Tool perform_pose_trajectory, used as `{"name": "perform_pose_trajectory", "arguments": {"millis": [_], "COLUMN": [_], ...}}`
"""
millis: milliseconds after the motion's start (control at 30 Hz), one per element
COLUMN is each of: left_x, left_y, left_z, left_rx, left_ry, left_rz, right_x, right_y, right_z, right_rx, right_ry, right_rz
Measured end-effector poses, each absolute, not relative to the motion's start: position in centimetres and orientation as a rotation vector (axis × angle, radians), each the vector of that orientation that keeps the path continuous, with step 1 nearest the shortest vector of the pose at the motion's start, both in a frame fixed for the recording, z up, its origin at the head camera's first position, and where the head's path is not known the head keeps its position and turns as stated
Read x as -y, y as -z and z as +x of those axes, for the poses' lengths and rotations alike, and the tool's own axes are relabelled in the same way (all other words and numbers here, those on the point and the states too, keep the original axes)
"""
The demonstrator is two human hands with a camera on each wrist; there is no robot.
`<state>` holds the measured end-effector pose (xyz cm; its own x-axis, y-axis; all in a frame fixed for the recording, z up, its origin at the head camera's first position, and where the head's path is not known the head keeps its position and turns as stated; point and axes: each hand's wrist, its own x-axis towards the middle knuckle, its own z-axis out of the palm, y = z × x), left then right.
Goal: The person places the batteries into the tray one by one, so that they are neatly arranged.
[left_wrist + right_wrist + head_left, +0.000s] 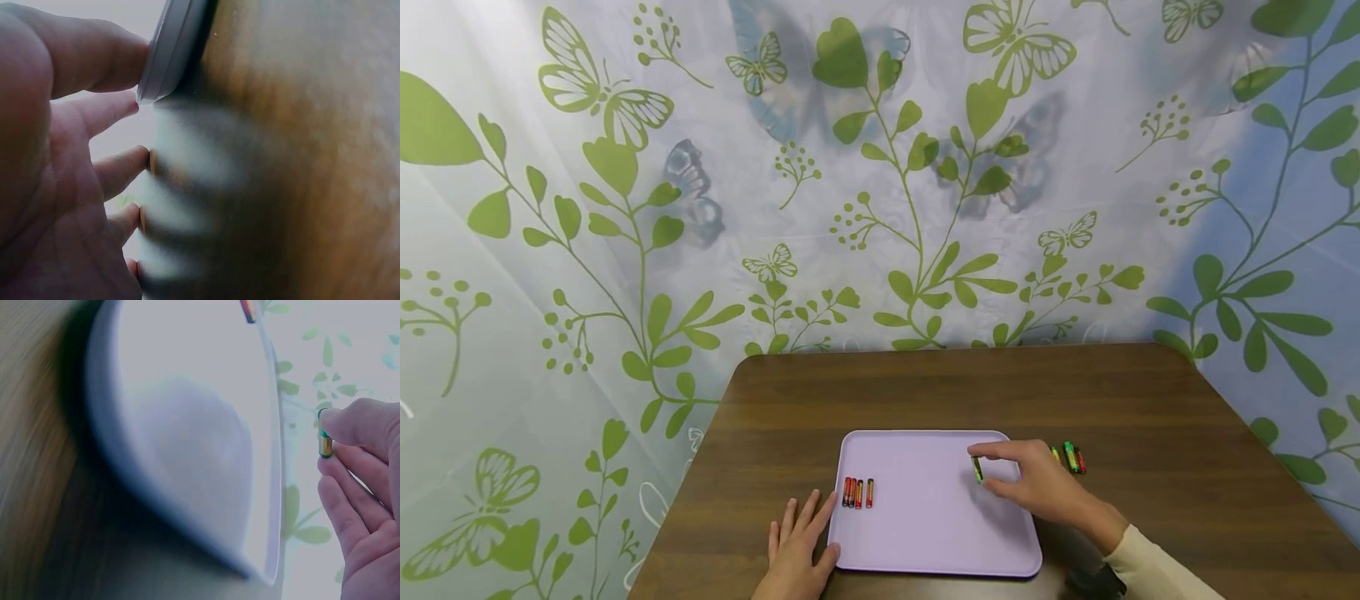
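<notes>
A green-and-gold battery [325, 442] is pinched between the thumb and fingers of my right hand [1037, 479], held above the right part of a lilac tray [940, 533]. My left hand [797, 546] lies spread on the table at the tray's left side. Its thumb [100, 56] touches the tray's rim in the left wrist view, and the other fingertips meet the wood. Several red-and-black batteries [858, 493] lie upright in a row in the left part of the tray, one a little apart from the others.
More batteries, green [1070, 457] and red [1080, 461], lie on the wooden table [790, 400] right of the tray, partly behind my right hand. A curtain [895, 250] printed with leaves and butterflies hangs behind the table. Something dark [1097, 581] shows under the right wrist.
</notes>
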<state>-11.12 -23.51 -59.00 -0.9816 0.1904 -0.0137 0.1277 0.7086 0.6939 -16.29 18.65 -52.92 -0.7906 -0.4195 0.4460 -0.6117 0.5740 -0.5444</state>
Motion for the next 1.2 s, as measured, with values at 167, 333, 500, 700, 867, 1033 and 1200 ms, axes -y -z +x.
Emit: {"name": "perform_pose_trajectory", "arguments": {"millis": [167, 333, 500, 700, 867, 1033, 1200], "left_x": [23.4, 23.4, 23.4, 23.3, 23.3, 23.2, 23.2], "left_y": [58.8, 58.9, 58.9, 58.9, 58.9, 58.8, 58.6], "left_z": [-11.1, -11.1, -11.0, -10.9, -10.9, -10.8, -10.7], "left_rx": [-2.833, -2.823, -2.803, -2.820, -2.833, -2.850, -2.859], "left_ry": [-1.146, -1.146, -1.156, -1.174, -1.179, -1.170, -1.165], "left_rz": [0.269, 0.269, 0.252, 0.251, 0.247, 0.249, 0.253], "right_x": [-16.7, -14.7, -12.7, -10.3, -8.5, -6.9, -5.7], "right_y": [53.2, 53.4, 53.7, 53.7, 53.8, 54.2, 54.6], "right_z": [-16.8, -17.1, -17.1, -17.0, -17.0, -17.1, -17.1], "right_rx": [2.541, 2.536, 2.548, 2.577, 2.571, 2.587, 2.615], "right_ry": [-1.141, -1.195, -1.238, -1.303, -1.317, -1.325, -1.364], "right_rz": [0.875, 0.882, 0.889, 0.880, 0.895, 0.894, 0.854]}}
